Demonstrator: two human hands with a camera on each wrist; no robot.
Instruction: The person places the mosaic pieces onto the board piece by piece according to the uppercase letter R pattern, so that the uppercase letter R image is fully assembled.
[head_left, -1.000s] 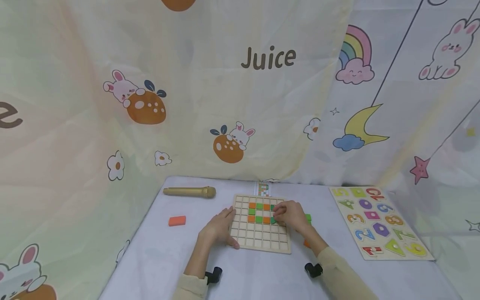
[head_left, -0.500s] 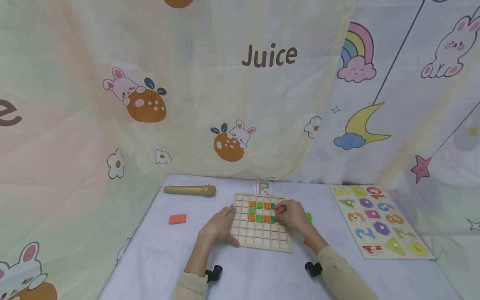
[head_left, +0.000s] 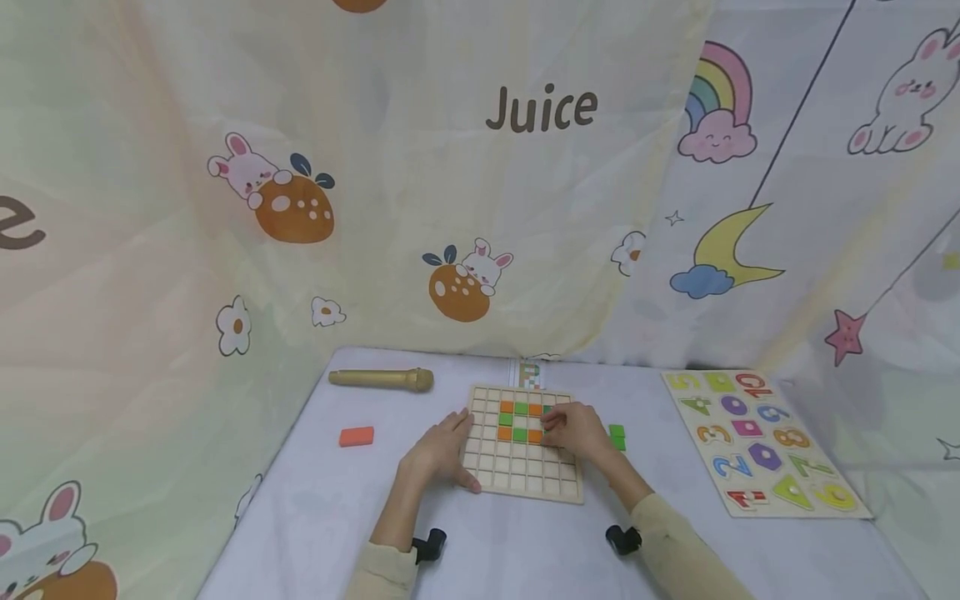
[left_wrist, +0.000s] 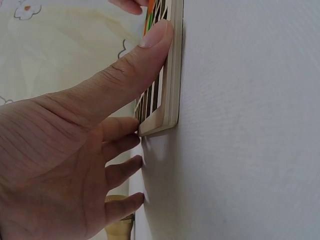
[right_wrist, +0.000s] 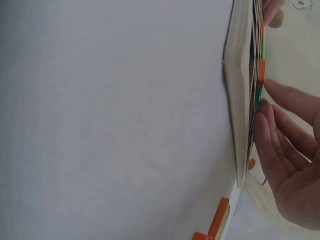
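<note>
A wooden grid board [head_left: 522,475] lies on the table, with orange, light green and dark green square tiles set in its upper part. My left hand [head_left: 438,452] rests along the board's left edge, its thumb on the front rim and its fingers fairly straight, as the left wrist view shows. Over the right part of the board, my right hand [head_left: 581,431] has thumb and fingertips around a dark green tile [right_wrist: 258,94]. Its index fingertip is close to an orange tile [right_wrist: 262,70]. In the head view, the fingers mostly cover that green tile.
Green blocks [head_left: 617,437] lie right of the board, and orange blocks [right_wrist: 218,218] show in the right wrist view. At left are a red-orange block [head_left: 356,437] and a gold toy microphone [head_left: 381,380]. A number puzzle board [head_left: 763,442] lies at right; a pattern card [head_left: 529,375] sits behind the grid board.
My right hand has shifted slightly left, and its fingers now cover the lower dark green tile that showed before. The left hand has stayed on the board's edge.
</note>
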